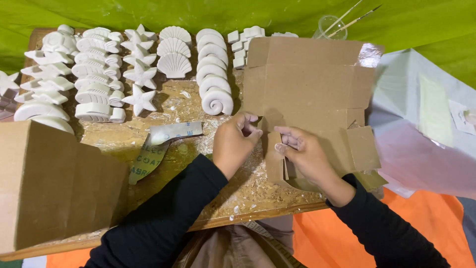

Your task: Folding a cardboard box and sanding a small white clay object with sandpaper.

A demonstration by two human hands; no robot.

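Note:
A flattened brown cardboard sheet (312, 84) lies on the right half of a wooden board (183, 106). My left hand (234, 142) rests at the sheet's near left edge with its fingers curled against the cardboard. My right hand (305, 154) pinches a small folded cardboard flap (274, 161) at the sheet's near edge. Both arms wear black sleeves.
Rows of white plaster shapes fill the far left: starfish (140, 99), scallop shells (174, 64), spiral shells (216, 100) and fish-like pieces (96, 92). A sandpaper strip (158, 144) lies mid-board. A cardboard box (49, 183) stands near left. A plastic cup with brushes (329, 26) is at the back. White dust covers the board.

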